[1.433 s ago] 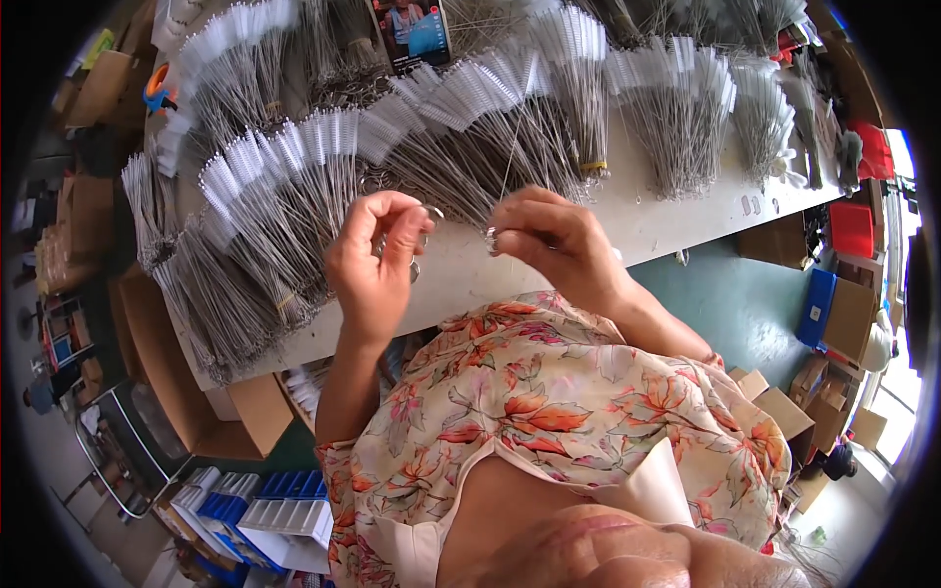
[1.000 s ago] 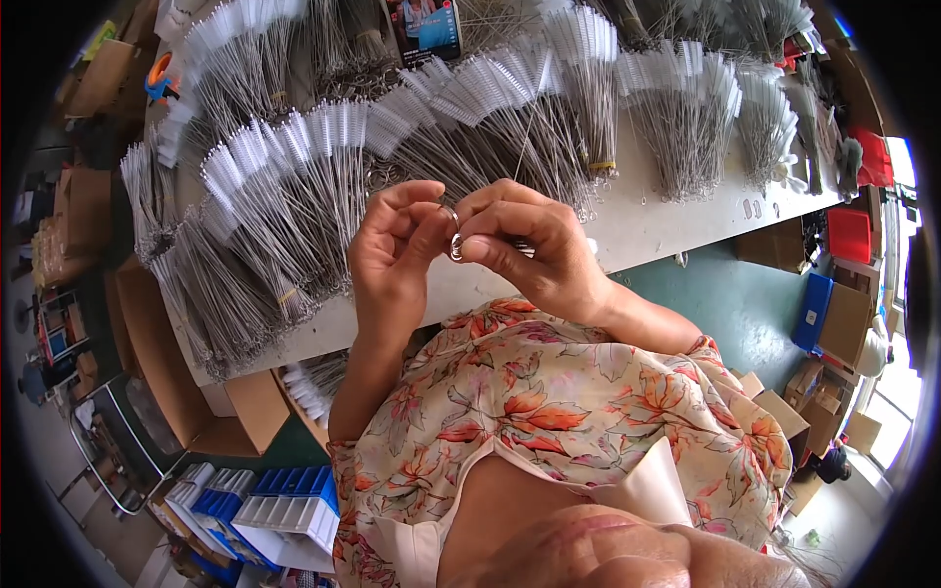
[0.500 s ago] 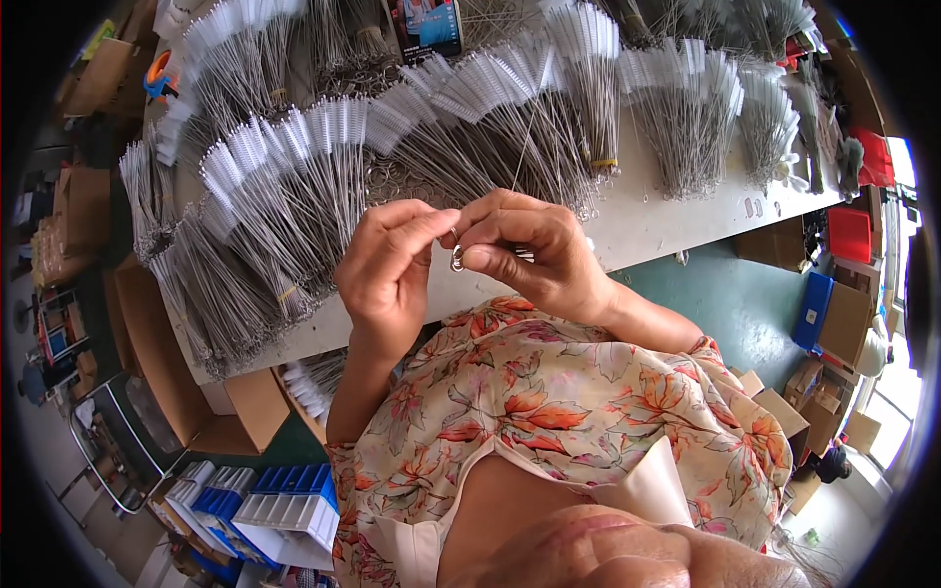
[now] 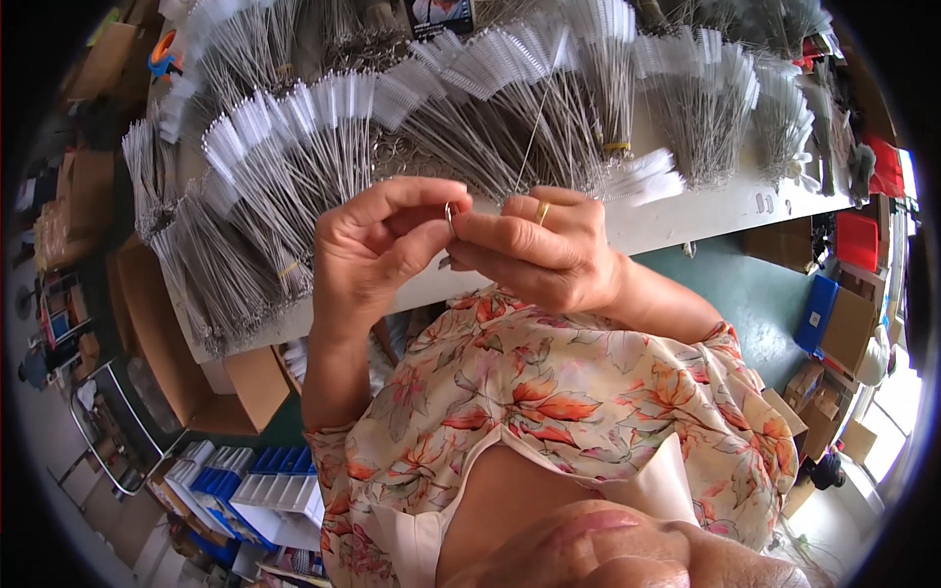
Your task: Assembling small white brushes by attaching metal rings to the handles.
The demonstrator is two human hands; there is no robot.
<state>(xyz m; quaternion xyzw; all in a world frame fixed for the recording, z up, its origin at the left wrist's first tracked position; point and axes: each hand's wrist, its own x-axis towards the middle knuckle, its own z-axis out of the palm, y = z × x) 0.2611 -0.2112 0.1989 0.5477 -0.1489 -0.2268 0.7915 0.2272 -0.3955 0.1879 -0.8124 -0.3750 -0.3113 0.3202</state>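
My left hand (image 4: 377, 245) pinches a small metal ring (image 4: 449, 218) between thumb and forefinger, above the table's near edge. My right hand (image 4: 544, 250), with a gold-coloured band on one finger, is closed, its fingertips meeting the ring. White bristle heads of a few thin wire brushes (image 4: 642, 178) stick out beyond the right knuckles. Their stems appear to run through that hand, where the fingers hide them. A bit of metal shows just below the right fingertips. Bundles of similar brushes (image 4: 294, 147) lie behind both hands.
The white table (image 4: 667, 223) carries many more brush bundles and loose metal rings (image 4: 397, 152). An orange-handled tool (image 4: 164, 54) lies at the far left. An open cardboard box (image 4: 211, 392) stands at the left below the table, near blue and white bins (image 4: 279, 500). Red and blue crates stand right.
The ring and fingertips have turned, with the right hand rolling its knuckles up. White brush heads now show beside it. My left hand has shifted slightly left, and the view has tilted a little.
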